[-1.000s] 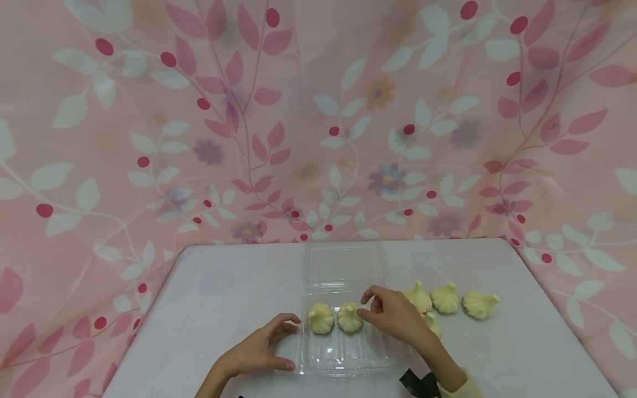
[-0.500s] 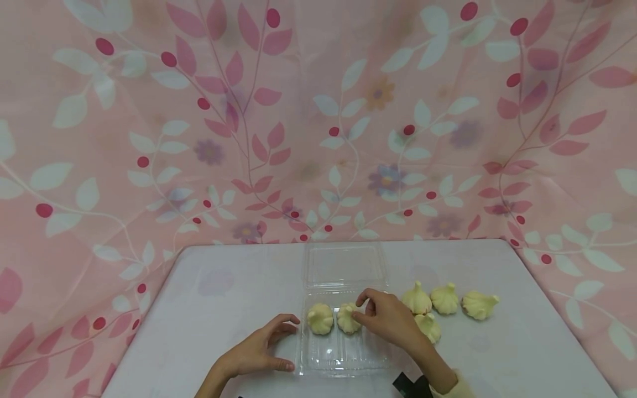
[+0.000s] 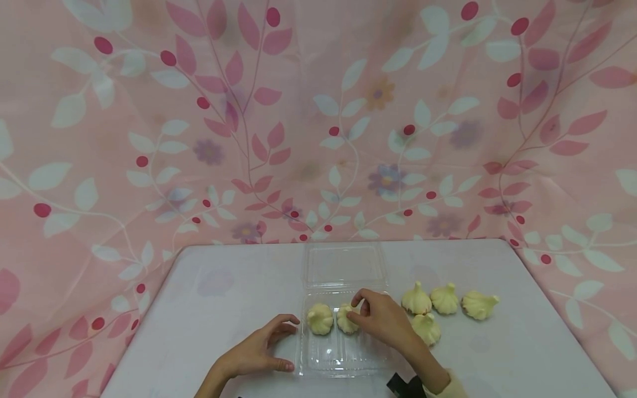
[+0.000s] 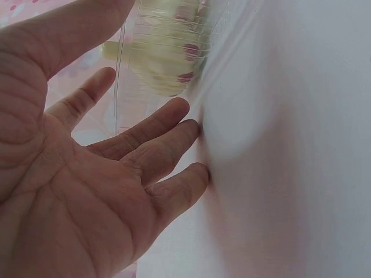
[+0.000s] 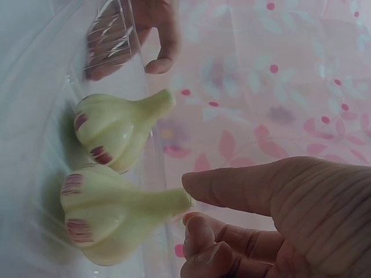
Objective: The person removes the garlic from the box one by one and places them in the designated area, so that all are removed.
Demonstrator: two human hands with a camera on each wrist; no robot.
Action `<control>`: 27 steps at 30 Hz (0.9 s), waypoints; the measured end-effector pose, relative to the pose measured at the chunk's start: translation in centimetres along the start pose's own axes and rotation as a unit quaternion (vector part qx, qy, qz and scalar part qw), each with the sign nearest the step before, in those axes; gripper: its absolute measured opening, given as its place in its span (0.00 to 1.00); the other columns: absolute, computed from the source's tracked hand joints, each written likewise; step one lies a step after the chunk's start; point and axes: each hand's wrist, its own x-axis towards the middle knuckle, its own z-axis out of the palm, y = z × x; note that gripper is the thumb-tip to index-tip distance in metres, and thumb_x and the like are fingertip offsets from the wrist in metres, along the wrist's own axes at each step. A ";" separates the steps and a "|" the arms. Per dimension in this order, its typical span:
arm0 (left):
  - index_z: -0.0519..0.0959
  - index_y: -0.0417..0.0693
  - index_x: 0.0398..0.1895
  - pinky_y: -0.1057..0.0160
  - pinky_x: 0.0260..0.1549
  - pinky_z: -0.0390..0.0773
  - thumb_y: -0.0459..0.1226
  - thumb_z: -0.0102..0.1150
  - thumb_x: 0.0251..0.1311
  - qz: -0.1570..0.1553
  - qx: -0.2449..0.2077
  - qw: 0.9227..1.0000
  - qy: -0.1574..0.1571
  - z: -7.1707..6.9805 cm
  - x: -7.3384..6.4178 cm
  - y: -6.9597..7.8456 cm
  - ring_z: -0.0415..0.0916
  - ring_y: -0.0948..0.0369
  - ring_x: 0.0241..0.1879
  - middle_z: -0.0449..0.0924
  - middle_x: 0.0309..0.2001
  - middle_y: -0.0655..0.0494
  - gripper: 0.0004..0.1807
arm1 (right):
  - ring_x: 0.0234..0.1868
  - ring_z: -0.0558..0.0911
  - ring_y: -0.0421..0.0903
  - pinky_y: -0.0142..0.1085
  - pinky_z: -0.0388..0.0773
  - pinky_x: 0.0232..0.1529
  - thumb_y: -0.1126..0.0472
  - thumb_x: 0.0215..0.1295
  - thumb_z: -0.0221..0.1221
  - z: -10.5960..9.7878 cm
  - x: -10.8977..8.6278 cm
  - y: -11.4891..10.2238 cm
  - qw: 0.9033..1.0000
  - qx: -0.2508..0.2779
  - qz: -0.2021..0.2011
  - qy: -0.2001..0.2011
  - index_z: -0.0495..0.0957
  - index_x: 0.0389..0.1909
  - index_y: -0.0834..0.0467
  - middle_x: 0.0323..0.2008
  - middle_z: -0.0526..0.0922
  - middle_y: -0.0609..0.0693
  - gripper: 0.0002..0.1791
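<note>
Two pale garlic bulbs stand side by side in a clear plastic clamshell box (image 3: 343,359), the left bulb (image 3: 320,319) and the right bulb (image 3: 346,319). My right hand (image 3: 383,320) reaches in from the right, its thumb and forefinger parted at the right bulb's stem. In the right wrist view the thumb tip is right at the end of that stem (image 5: 168,202), the other fingers bent below it. Along the box's left side lies my left hand (image 3: 261,345), holding nothing. Its spread fingers (image 4: 168,145) come down to the table beside the clear wall.
The box's lid (image 3: 345,265) lies folded back behind it. Several more garlic bulbs are grouped on the white table (image 3: 224,298) to the right, one bulb (image 3: 479,305) farthest out. A pink floral cloth (image 3: 318,138) hangs behind the table.
My right hand has moved a little to the left, farther over the right bulb, which has shifted slightly left. My left hand has stayed where it was.
</note>
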 end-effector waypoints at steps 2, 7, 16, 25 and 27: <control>0.61 0.58 0.68 0.58 0.65 0.62 0.44 0.76 0.50 -0.002 0.001 1.000 0.000 0.0 0.0 0.0 0.66 0.51 0.66 0.73 0.62 0.53 0.44 | 0.16 0.68 0.35 0.30 0.64 0.16 0.54 0.59 0.68 0.1 0.0 0.0 1.000 0.001 0.000 -0.002 0.80 0.36 0.53 0.18 0.72 0.37 0.10; 0.62 0.60 0.68 0.58 0.65 0.62 0.44 0.76 0.50 -0.013 0.003 1.000 0.001 0.1 0.0 0.0 0.66 0.52 0.66 0.73 0.62 0.55 0.43 | 0.16 0.69 0.36 0.30 0.64 0.16 0.55 0.60 0.68 0.1 0.0 -0.1 1.000 0.005 0.005 -0.007 0.79 0.35 0.53 0.18 0.73 0.38 0.09; 0.61 0.58 0.69 0.60 0.65 0.61 0.44 0.76 0.50 -0.016 0.008 1.000 0.002 0.0 0.0 0.0 0.66 0.53 0.66 0.73 0.62 0.54 0.44 | 0.17 0.69 0.36 0.31 0.65 0.17 0.55 0.59 0.68 0.3 0.1 -0.1 1.000 -0.005 0.013 -0.006 0.79 0.35 0.54 0.18 0.72 0.38 0.09; 0.61 0.57 0.69 0.60 0.65 0.62 0.43 0.76 0.50 -0.010 0.004 1.000 0.002 0.0 -0.1 0.4 0.66 0.51 0.66 0.73 0.62 0.53 0.44 | 0.17 0.69 0.37 0.32 0.65 0.18 0.55 0.60 0.67 0.3 0.2 -0.4 1.000 -0.006 0.018 -0.011 0.79 0.35 0.53 0.18 0.72 0.39 0.08; 0.61 0.57 0.69 0.60 0.65 0.62 0.43 0.76 0.51 -0.006 0.003 1.000 0.001 0.0 -0.1 0.3 0.66 0.51 0.66 0.73 0.62 0.53 0.44 | 0.17 0.69 0.37 0.32 0.64 0.17 0.56 0.60 0.67 0.4 0.2 -0.4 1.000 -0.007 0.020 -0.010 0.79 0.34 0.53 0.17 0.72 0.39 0.08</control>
